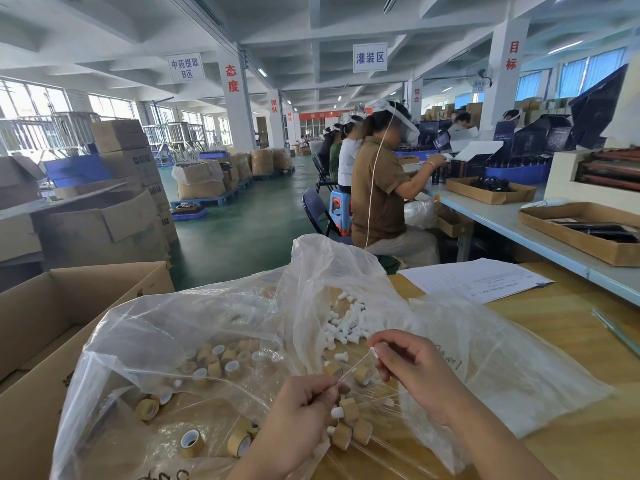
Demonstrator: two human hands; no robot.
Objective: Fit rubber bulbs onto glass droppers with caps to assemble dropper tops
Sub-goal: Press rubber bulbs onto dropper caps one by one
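Observation:
My left hand (301,407) pinches the lower end of a thin clear glass dropper tube (351,370). My right hand (412,372) pinches its upper end, where a small white rubber bulb (374,352) sits at my fingertips. Several wood-coloured caps (214,362) lie inside a clear plastic bag (166,327). A pile of white rubber bulbs (343,323) lies in the bag's far part. Assembled tops with caps and bulbs (348,422) lie just below my hands.
An open cardboard box (52,306) stands at my left beside the wooden table (571,441). A printed paper sheet (474,278) lies at the far right, a glass tube (616,332) near the right edge. Seated workers (381,188) line a long bench ahead.

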